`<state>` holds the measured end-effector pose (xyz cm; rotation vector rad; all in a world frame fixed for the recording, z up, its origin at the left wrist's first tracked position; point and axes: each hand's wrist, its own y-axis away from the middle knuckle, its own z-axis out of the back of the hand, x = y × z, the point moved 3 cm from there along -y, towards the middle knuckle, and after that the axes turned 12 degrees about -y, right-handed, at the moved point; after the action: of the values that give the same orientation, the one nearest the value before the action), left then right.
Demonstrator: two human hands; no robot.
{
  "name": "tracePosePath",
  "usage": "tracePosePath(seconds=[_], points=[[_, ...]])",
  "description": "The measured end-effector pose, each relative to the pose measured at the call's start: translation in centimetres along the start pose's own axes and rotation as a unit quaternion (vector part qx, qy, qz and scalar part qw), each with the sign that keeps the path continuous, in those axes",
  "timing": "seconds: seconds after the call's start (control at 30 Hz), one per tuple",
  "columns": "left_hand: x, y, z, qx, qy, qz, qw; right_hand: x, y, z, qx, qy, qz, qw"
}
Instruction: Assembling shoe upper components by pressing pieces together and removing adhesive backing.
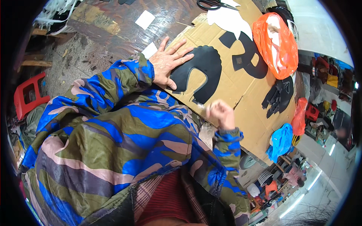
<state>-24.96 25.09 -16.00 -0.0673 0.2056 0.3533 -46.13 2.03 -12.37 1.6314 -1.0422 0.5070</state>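
Open lane: bare cardboard (249, 92) between the black U-shaped piece (212, 71) and the black strip pile (278, 98).
Left approach: blocked by the left hand (168, 64), spread on the piece.
Near edge: right hand (220, 113) beside the piece's tip.
Far end: scissors (213, 5), white sheet (229, 23).
Right side: bulging orange bag (277, 51).

On/by tabletop (124, 26): 2 lg blk curved pcs (213, 71) (260, 70), 1 pr scissors (221, 4), 2 sm wht sheets (145, 19) (149, 51), 3 plastic bags (277, 45) (299, 116) (281, 141); blk scraps (279, 97), qty unclear.

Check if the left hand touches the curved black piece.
Touching. Head view: left hand rests on the curved black piece, fingers overlapping its edge.
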Motion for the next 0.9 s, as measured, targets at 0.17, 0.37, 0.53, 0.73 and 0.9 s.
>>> tracePosePath(seconds=[0.17,0.37,0.53,0.73,0.9], points=[[-1.1,-0.9,0.0,0.013,-0.080,-0.007,0.997,-6.4,8.0,-0.2,0.007,0.629,-0.165,0.760],[-3.5,-5.3,-1.8,-0.039,-0.040,-0.090,0.994,-4.7,10.1,-1.1,-0.037,0.617,-0.195,0.761],[-4.9,-6.4,-2.3,-0.027,-0.038,-0.145,0.988,2.8,2.9,-3.0,-0.170,0.508,0.213,0.817],[-8.0,-7.8,-2.6,-0.016,0.034,-0.221,0.975,6.5,-7.4,-3.1,-0.192,0.205,0.420,0.863],[-8.8,-8.2,-3.5,-0.074,0.073,-0.233,0.967,4.6,-13.5,-1.7,-0.173,0.077,0.379,0.906]])
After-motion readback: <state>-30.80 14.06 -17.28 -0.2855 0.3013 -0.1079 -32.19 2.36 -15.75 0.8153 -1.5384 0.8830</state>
